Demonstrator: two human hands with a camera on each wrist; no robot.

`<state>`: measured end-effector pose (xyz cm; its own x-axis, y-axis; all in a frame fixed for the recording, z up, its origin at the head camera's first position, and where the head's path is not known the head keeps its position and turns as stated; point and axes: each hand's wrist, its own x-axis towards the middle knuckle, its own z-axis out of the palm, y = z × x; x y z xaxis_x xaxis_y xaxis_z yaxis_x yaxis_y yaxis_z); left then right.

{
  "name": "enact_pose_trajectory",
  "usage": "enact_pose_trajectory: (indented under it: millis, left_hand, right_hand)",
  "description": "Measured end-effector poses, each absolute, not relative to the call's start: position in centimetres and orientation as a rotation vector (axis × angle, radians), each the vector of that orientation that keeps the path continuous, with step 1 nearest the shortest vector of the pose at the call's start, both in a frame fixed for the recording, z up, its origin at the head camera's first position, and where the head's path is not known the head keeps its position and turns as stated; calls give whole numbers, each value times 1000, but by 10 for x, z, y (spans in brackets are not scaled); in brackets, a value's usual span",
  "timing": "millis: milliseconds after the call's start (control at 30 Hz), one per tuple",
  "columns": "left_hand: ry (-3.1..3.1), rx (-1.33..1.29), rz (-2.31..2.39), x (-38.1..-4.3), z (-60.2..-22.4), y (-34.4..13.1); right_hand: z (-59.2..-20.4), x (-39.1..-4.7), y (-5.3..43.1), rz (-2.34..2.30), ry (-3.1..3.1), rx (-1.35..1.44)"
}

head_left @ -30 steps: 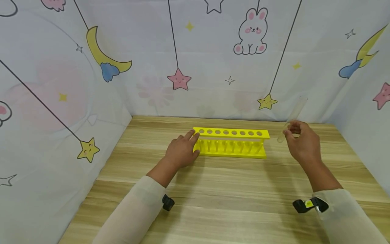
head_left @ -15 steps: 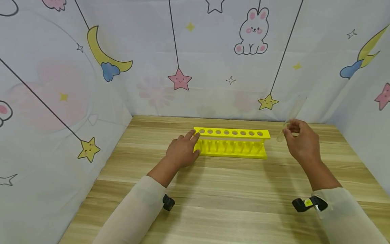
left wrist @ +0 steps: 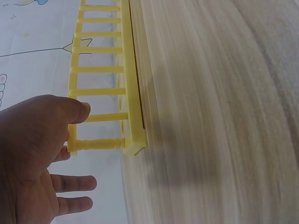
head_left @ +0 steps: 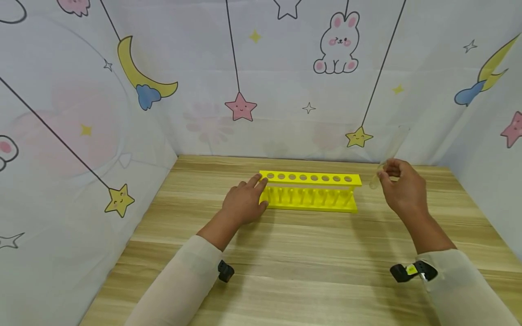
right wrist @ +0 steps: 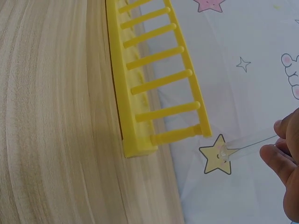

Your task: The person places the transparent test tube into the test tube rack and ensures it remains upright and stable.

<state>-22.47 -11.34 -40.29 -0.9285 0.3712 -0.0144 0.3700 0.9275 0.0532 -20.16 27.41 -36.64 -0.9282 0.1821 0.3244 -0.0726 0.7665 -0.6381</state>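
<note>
A yellow test tube rack stands upright on the wooden table, with a row of round holes on top and pegs below. My left hand holds its left end. In the left wrist view, the thumb of this hand lies across the rack's top bar while two fingers extend free beside it. Right of the rack, my right hand pinches a clear glass test tube near its lower part. The tube leans, mouth up to the right, and its rounded bottom is apart from the rack's right end.
White cloth walls printed with stars, a moon and a rabbit enclose the wooden table at the back and sides. A black strap device sits at the right wrist, another at the left.
My right hand has shifted very slightly left and up with the test tube. The left hand and the rack have stayed in place.
</note>
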Motion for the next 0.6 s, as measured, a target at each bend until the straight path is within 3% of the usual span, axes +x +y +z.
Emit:
enact_pose_trajectory:
  millis: [600]
  left_hand:
    - [3070, 597, 69, -224, -403, -114]
  right_hand:
    - [-364, -206, 270, 974, -2595, -94]
